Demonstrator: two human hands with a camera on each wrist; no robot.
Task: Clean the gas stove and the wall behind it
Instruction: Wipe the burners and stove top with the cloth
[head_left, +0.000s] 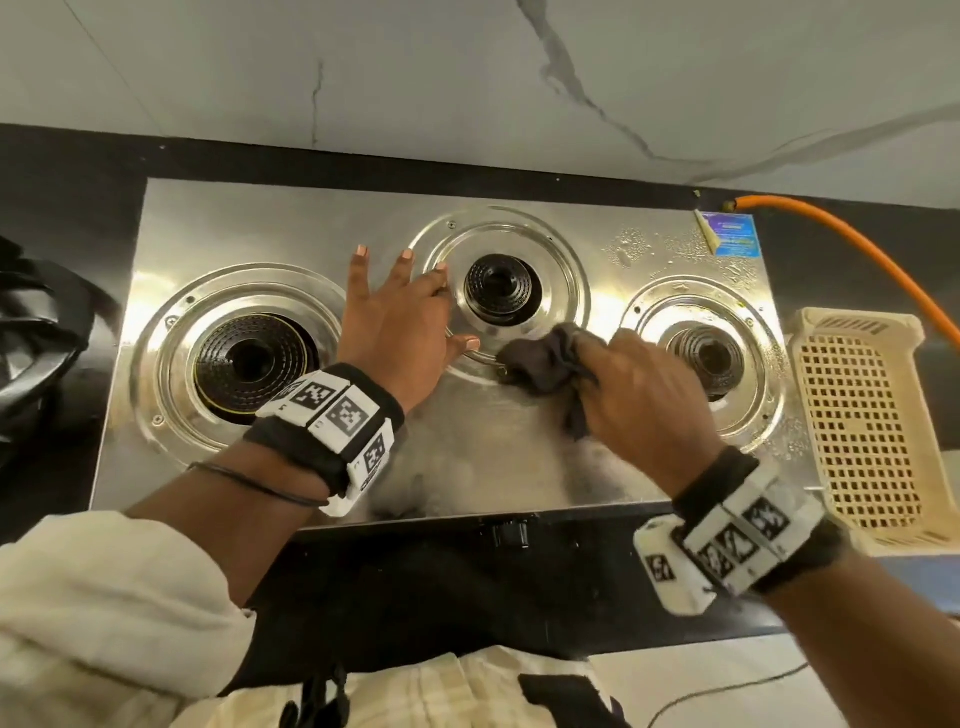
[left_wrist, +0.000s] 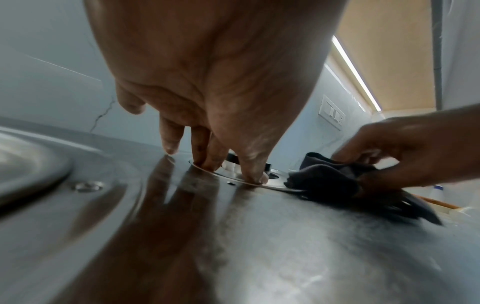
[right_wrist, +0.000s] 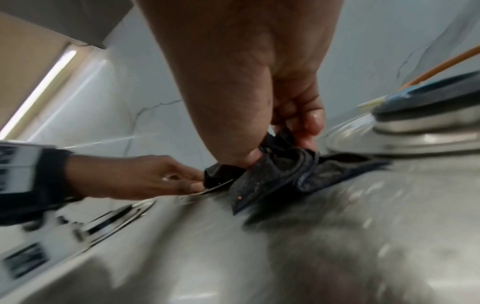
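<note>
The beige perforated plastic basket (head_left: 860, 441) stands on the black tabletop (head_left: 67, 208) just right of the stainless-steel three-burner gas stove (head_left: 519, 457); nothing shows in it. The right hand (head_left: 644, 400) keeps its grip bunched on a dark grey cloth (head_left: 545, 364) at the middle burner's ring (head_left: 579, 291). The left hand (head_left: 400, 322) rests splayed, grip slack, fingertips on that ring. Only the left-wrist view shows a white wall switch (left_wrist: 332, 113). An orange gas hose (head_left: 852, 244) runs below the marbled white wall (head_left: 415, 78).
</note>
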